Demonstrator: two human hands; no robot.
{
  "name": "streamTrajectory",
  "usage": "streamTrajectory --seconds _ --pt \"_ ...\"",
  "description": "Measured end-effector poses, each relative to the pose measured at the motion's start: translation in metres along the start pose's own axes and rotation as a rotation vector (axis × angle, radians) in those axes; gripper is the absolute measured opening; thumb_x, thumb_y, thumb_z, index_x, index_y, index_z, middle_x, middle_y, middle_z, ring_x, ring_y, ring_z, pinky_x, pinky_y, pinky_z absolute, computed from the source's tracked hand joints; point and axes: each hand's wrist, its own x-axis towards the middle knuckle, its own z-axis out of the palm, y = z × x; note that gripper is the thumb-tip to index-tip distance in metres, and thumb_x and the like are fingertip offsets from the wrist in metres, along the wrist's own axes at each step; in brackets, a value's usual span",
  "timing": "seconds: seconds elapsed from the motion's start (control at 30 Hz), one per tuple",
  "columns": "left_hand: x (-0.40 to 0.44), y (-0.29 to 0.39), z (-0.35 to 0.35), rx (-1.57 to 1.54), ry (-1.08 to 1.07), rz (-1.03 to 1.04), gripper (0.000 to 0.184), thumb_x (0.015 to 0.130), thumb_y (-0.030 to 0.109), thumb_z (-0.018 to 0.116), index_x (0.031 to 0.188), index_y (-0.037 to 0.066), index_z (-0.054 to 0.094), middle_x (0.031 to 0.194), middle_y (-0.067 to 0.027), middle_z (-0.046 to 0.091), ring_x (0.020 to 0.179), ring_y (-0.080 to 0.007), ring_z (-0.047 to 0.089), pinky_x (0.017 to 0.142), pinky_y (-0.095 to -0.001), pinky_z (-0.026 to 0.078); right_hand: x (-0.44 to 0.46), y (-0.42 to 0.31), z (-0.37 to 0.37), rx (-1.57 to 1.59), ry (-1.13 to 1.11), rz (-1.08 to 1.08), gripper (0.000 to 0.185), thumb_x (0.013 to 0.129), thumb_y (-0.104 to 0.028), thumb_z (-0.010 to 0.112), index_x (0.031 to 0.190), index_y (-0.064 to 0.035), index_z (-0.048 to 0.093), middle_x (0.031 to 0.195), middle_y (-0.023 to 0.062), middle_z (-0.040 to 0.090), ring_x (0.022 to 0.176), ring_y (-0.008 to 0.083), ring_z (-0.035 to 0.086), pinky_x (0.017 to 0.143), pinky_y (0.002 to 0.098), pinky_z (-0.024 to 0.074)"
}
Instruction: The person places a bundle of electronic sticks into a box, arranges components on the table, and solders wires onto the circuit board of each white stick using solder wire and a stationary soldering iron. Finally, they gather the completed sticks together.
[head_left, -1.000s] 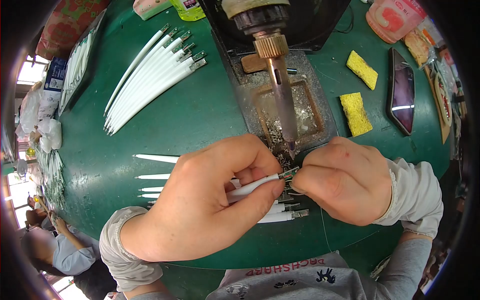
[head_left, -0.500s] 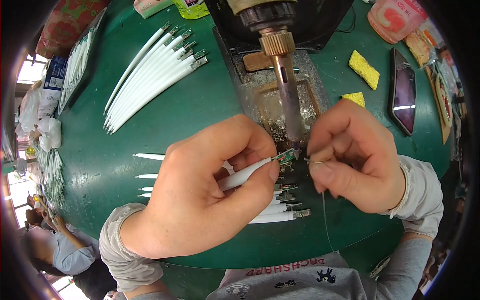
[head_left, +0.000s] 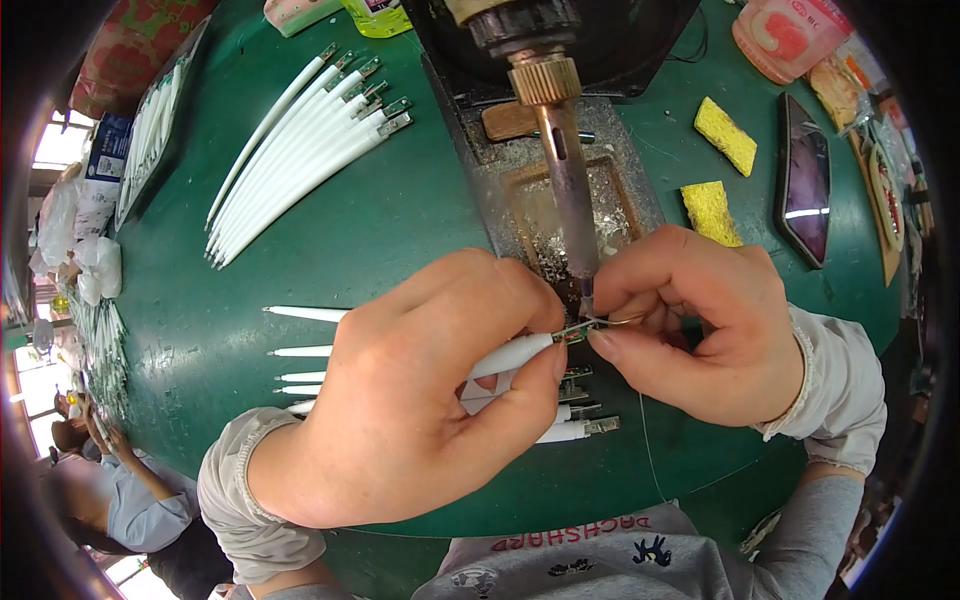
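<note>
My left hand is closed round a slim white tube with a small green circuit board at its end. My right hand pinches a thin solder wire, whose loose length hangs down toward the table edge. Wire and board meet right below the tip of a soldering iron, which points down from above. Fingertips partly hide the board, so exact contact with the tip is hard to make out. More white tubes with metal ends lie beneath my left hand.
A fan of several white tubes lies at the upper left. Behind the iron is a solder-spattered tray. On the right are two yellow sponges, a dark glossy phone-like object and a pink cup. Another person sits far left.
My right hand has moved left and slightly down, bringing the wire to the board under the iron tip. My left hand has shifted slightly right and down with the tube. More of the lower sponge shows.
</note>
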Motion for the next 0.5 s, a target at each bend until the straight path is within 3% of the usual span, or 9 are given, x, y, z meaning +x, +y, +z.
streamTrajectory --seconds 0.17,0.5 --pt "0.0016 0.0012 0.0014 0.063 -0.002 0.059 0.012 0.071 -0.001 0.063 0.081 -0.002 0.058 0.075 -0.0096 0.057 0.06 -0.0151 0.054 0.047 -0.0233 0.04 0.0033 0.004 -0.0002 -0.002 -0.008 -0.084 0.013 0.075 -0.002 0.065 0.084 -0.0004 0.056 0.068 0.0021 0.057 0.051 0.0046 0.052 0.045 0.0183 0.0377" --pt "0.0019 0.0015 -0.0013 0.058 -0.016 0.073 0.012 0.07 -0.002 0.062 0.082 -0.002 0.059 0.071 -0.0098 0.057 0.06 -0.0169 0.053 0.049 -0.0259 0.039 0.0037 0.0073 -0.0014 0.026 -0.018 -0.095 0.012 0.076 -0.002 0.065 0.084 -0.0007 0.056 0.067 0.0018 0.058 0.05 0.0049 0.053 0.043 0.0184 0.038"
